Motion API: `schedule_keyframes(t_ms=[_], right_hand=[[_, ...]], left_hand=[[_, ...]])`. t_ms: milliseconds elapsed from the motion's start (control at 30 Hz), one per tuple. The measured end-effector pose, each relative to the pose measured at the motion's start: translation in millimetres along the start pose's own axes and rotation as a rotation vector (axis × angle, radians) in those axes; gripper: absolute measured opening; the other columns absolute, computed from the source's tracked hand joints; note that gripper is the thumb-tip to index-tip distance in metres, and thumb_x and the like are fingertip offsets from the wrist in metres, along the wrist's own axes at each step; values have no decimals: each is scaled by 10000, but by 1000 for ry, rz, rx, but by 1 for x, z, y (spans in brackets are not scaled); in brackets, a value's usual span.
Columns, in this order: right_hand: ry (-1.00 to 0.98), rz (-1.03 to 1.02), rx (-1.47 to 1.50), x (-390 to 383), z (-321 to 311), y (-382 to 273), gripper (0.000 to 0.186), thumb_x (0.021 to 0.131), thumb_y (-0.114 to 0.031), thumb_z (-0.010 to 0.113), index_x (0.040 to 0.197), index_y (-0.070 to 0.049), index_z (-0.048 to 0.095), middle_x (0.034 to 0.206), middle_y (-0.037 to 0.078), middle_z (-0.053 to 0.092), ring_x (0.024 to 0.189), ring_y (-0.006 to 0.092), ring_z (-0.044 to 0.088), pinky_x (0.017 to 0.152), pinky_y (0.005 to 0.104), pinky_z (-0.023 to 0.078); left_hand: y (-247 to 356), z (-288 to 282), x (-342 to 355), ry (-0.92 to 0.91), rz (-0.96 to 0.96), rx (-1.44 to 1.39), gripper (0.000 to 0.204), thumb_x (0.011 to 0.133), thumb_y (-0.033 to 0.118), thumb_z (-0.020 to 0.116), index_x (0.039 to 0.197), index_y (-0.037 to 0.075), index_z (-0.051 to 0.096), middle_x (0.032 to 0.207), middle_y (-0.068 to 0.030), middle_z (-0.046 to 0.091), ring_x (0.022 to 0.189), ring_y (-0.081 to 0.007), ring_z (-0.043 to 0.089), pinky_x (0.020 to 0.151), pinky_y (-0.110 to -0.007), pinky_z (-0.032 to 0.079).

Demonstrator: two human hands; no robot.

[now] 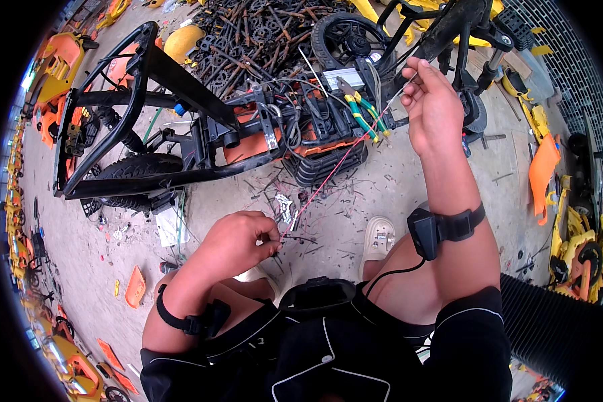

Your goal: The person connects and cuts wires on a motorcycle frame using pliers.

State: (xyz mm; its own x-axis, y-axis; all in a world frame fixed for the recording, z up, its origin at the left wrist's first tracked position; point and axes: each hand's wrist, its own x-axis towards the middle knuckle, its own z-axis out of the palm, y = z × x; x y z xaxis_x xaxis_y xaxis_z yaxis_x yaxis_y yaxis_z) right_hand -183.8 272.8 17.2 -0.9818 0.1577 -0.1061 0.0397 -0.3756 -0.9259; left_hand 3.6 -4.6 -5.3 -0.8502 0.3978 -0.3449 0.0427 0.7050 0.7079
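A thin pink-red wire (333, 169) runs slantwise between my two hands, looking fairly straight. My left hand (241, 242), low in front of my knees, is closed on its near end, where short dark strands stick out past the fingers. Up at the right, my right hand (434, 100) pinches the far end between thumb and fingertips. Behind the wire lies a pair of pliers (360, 115) with green and yellow handles, on a black scooter frame (201, 100). Bundled cables (291, 127) and a silver box (342, 79) sit in the frame's middle.
Beyond the frame rises a heap of rusty metal parts (254, 40), beside a black wheel (345, 43). Wire scraps litter the concrete floor (328, 214). Orange and yellow body panels (544, 174) line both sides. A black ribbed hose-like object (549, 321) lies at my right.
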Motion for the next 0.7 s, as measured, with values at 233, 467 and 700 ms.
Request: schedule_keyframes(t_ms=[233, 467, 700], right_hand=[[-5, -18, 26, 1, -1, 1, 204, 971, -171, 553, 1066, -4, 621, 853, 30, 622, 655, 84, 520, 599, 231, 406], [-2, -10, 11, -1, 2, 0, 215, 975, -180, 547, 1070, -2, 622, 866, 28, 616, 680, 87, 511, 620, 237, 409], [-46, -19, -8, -2, 1, 0, 233, 984, -191, 537, 1084, -1, 628, 885, 24, 615, 726, 87, 486, 657, 242, 409]], left_hand=[[1, 0, 0, 4, -14, 2, 94, 785, 96, 730, 826, 39, 666, 798, -114, 653, 742, -258, 664, 654, -343, 506], [-1, 3, 0, 24, -38, 69, 79, 802, 145, 667, 823, 68, 661, 784, -116, 653, 754, -331, 635, 659, -415, 499], [-2, 5, -1, -9, 7, 108, 116, 816, 126, 647, 869, 27, 678, 801, -148, 651, 755, -320, 637, 671, -389, 503]])
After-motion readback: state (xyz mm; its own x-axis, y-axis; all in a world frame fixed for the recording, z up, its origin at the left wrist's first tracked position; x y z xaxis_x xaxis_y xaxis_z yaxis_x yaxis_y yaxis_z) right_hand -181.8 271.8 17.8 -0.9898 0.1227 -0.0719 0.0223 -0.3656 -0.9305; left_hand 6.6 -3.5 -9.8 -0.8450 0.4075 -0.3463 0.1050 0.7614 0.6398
